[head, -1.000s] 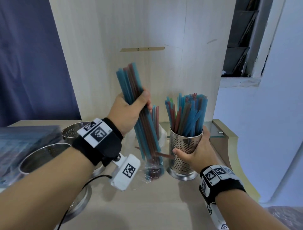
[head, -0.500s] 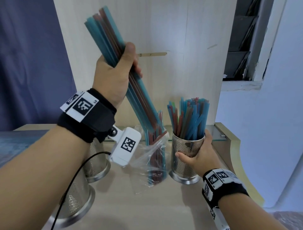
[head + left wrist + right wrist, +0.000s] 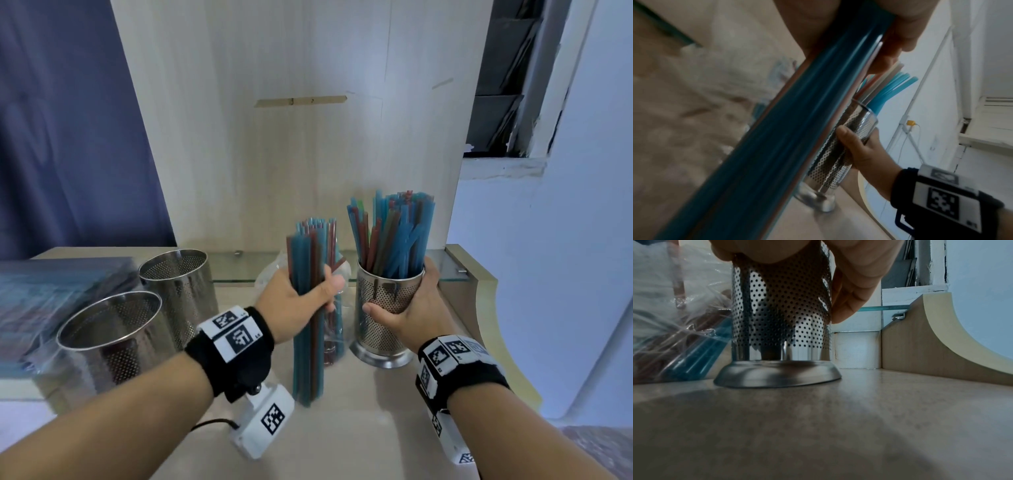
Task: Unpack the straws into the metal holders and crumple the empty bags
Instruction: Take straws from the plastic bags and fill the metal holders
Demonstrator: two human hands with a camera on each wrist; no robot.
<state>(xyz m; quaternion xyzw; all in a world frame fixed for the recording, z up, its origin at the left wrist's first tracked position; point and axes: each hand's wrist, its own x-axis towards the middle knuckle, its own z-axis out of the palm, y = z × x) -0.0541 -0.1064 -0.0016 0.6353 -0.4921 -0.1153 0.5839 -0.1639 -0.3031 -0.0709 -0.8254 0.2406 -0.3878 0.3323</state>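
My left hand (image 3: 301, 298) grips a bundle of blue and red straws (image 3: 306, 359) upright, its lower ends down at the tabletop. In the left wrist view the bundle (image 3: 766, 146) runs diagonally under my palm. Just behind it stands a clear plastic bag (image 3: 337, 329) with a few straws still inside; the right wrist view shows that bag (image 3: 674, 329) beside the holder. My right hand (image 3: 411, 308) is wrapped round a perforated metal holder (image 3: 380, 329) full of straws, which stands on the table (image 3: 781, 313).
Two empty perforated holders (image 3: 178, 284) (image 3: 109, 329) stand at the left. Flat packs of straws (image 3: 51, 291) lie at the far left. A glass shelf (image 3: 233, 270) runs along the back wall, and a curved wooden side panel (image 3: 479, 291) bounds the table on the right.
My left hand lifted the straw bundle high out of the bag, then brought it down in front of the bag. My right hand stayed on the filled holder.
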